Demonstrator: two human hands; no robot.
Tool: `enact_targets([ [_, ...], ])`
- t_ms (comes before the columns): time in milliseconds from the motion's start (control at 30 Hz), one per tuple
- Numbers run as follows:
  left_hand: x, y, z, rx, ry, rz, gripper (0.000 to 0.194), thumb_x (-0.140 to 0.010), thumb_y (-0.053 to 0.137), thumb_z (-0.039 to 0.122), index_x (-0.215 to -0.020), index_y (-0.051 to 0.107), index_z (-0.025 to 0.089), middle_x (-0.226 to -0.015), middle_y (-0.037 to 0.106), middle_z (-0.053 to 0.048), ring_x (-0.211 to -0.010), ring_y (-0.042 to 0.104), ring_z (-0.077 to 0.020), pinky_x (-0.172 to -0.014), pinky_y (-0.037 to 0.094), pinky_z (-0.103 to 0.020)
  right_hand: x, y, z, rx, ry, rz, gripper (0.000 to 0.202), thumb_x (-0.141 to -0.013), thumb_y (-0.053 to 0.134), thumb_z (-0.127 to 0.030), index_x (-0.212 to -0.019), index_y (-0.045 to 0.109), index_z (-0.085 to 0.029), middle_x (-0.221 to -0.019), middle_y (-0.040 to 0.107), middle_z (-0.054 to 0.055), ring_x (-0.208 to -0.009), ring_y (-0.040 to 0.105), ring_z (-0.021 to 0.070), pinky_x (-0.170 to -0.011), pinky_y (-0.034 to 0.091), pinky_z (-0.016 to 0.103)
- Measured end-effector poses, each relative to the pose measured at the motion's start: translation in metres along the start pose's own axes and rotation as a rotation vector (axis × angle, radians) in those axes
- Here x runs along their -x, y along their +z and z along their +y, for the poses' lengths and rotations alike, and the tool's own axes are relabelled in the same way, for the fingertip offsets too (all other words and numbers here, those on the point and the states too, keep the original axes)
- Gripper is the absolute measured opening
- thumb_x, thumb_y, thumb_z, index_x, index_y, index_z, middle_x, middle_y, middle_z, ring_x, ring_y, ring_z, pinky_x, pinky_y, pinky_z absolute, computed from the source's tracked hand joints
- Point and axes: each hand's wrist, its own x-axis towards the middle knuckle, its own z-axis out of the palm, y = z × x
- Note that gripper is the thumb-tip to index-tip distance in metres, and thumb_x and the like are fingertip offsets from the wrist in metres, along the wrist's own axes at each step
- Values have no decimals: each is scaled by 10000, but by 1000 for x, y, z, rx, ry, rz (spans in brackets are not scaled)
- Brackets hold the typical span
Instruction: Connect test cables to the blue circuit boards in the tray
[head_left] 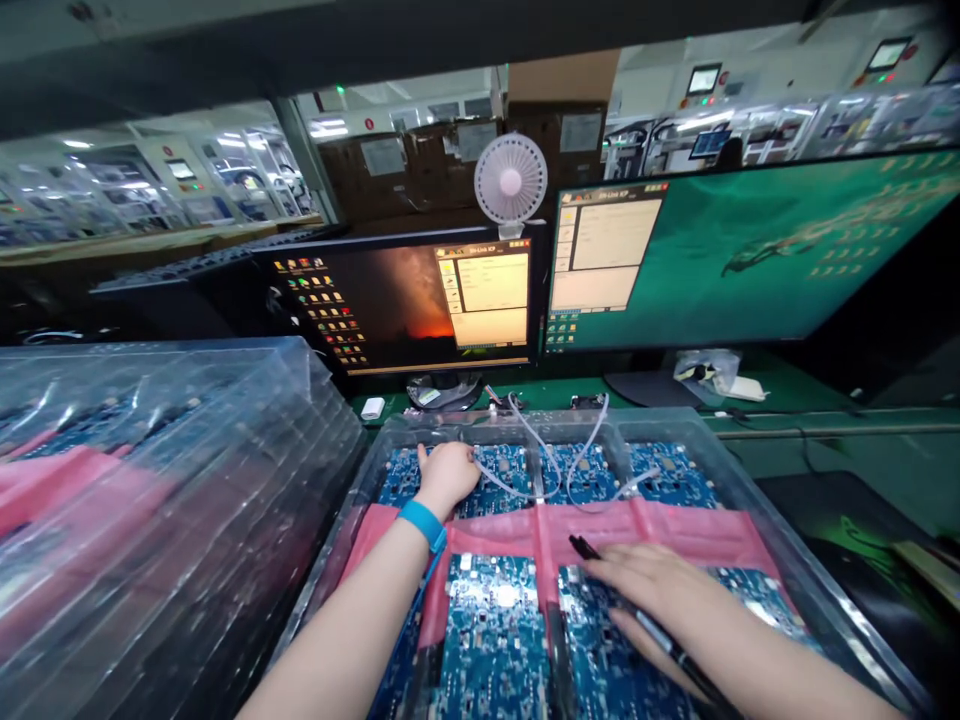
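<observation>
A clear plastic tray (709, 428) holds blue circuit boards (499, 635) in compartments, with pink sheeting (600, 530) across them. Over the back-left board, my left hand (448, 475) is closed at the near end of a white cable (517, 490); what its fingers pinch is too small to make out. A blue band circles that wrist. My right hand (649, 590) holds a black pen (660, 640) above the front-right board. A second white cable (585, 455) loops down onto the back boards.
Stacked clear trays (300, 400) stand at the left. Two monitors (405, 310) and a small white fan (511, 180) rise behind the tray. A plastic bag (706, 370) lies on the green bench (802, 385). Dark items sit at the right.
</observation>
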Motion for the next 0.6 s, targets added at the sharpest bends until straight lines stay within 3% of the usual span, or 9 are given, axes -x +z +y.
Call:
enact_targets([
  [167,0,0,3,-66,11,-20,171,-748,496,282,-720,645,202,-842,646,-54,-900,545,-247,-934,85,-599,1,3,13,-8,31,112,372,-835,440,-284,-1206,453,-291,-1187,485,23,-1050,471,213,-879,420,386],
  [400,8,5,14,-166,22,13,151,-716,496,224,-687,635,173,-744,639,-63,-870,550,-253,-929,152,-562,2,-2,16,43,58,133,371,-850,422,-313,-1219,440,-279,-1194,480,28,-1056,473,215,-870,434,403],
  [533,14,9,13,-172,42,50,180,-739,485,267,-667,632,192,-736,642,-56,-827,563,-245,-916,173,-571,5,-16,11,73,69,174,379,-843,431,-314,-1221,437,-279,-1219,456,24,-1088,449,217,-895,421,393],
  [600,19,7,10,-173,64,77,199,-751,479,275,-645,626,195,-734,643,-49,-814,567,-243,-913,172,-580,13,-29,13,92,89,286,361,-837,431,-317,-1193,469,-276,-1206,469,28,-1076,461,223,-882,433,375],
])
